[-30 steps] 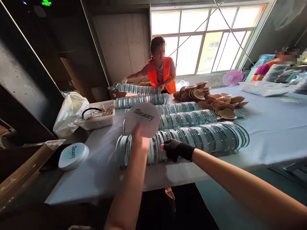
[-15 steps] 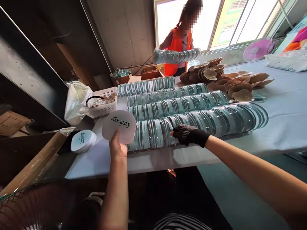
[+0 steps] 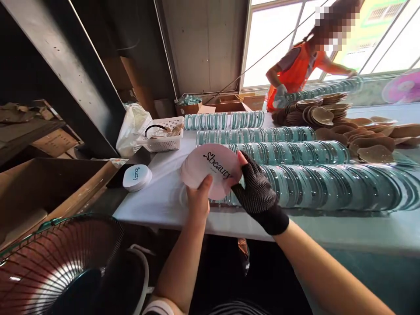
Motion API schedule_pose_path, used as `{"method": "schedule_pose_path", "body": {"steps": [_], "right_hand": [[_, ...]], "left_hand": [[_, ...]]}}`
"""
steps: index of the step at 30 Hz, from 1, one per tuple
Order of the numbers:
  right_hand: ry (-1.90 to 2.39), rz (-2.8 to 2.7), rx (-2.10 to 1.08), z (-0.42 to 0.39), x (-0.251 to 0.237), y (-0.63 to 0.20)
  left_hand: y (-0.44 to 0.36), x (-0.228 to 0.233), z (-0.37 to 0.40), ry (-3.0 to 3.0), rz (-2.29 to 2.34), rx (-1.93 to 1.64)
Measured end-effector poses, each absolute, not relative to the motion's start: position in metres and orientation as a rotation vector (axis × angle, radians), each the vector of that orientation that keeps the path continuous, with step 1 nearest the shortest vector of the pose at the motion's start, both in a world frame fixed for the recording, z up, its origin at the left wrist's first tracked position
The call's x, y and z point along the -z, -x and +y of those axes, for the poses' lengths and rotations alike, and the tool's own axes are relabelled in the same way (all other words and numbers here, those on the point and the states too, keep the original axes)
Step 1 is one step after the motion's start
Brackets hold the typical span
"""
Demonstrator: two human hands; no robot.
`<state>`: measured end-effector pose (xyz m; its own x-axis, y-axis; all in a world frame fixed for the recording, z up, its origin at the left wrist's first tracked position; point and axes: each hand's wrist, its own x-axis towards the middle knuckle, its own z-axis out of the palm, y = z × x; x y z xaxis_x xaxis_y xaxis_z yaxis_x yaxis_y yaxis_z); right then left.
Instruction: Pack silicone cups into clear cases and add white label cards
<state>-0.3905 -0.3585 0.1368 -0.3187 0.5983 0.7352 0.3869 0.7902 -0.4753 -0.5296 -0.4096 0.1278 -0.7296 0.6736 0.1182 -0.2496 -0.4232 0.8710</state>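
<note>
My left hand holds a round white card printed "Sbeauty" by its lower edge, above the near end of the table. My right hand, in a black mesh glove, pinches the same card at its right edge. Just behind the card lies the nearest row of clear teal-rimmed round cases, set on edge side by side. Further rows lie beyond it. A small stack of the same white cards sits at the table's left corner.
A white basket and a plastic bag stand at the far left of the table; tan cups are heaped at the back. A person in an orange vest carries a row of cases. A fan guard sits lower left, cardboard boxes beside it.
My right hand left the near row of cases and came up to grip the card's right edge. The view swung left and down; the person in orange moved right with a row of cases.
</note>
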Motion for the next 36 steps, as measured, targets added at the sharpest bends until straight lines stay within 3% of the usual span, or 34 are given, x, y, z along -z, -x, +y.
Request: {"method": "schedule_pose_path", "body": {"steps": [4,7,11,14,21,29,36], "right_hand": [[0.765,-1.985,-0.347,-0.376,-0.135,0.401],[1.151,-1.747,-0.457,-0.362,-0.143,0.386],[1.345,-1.409,-0.173,-0.365,-0.162,0.334],[1.491,-1.698,-0.076,-0.404,-0.164,0.309],[1.842,-2.078,-0.232,-0.447,-0.144,0.335],[1.826,-2.322,-0.422,-0.373,-0.138,0.375],[1.64,-2.338,-0.4,-0.373,-0.121,0.358]], "left_hand": [[0.522,-0.128,-0.407,-0.541,1.113,-2.114],[0.519,-0.132,-0.401,-0.486,1.007,-2.08],[0.529,-0.145,-0.375,-0.411,0.876,-2.085],[0.533,-0.15,-0.343,-0.398,0.775,-2.049],[0.513,-0.132,-0.299,-0.243,0.763,-1.862],[0.52,-0.13,-0.306,-0.133,0.708,-1.824],[0.518,-0.136,-0.312,-0.054,0.724,-1.831]]}}
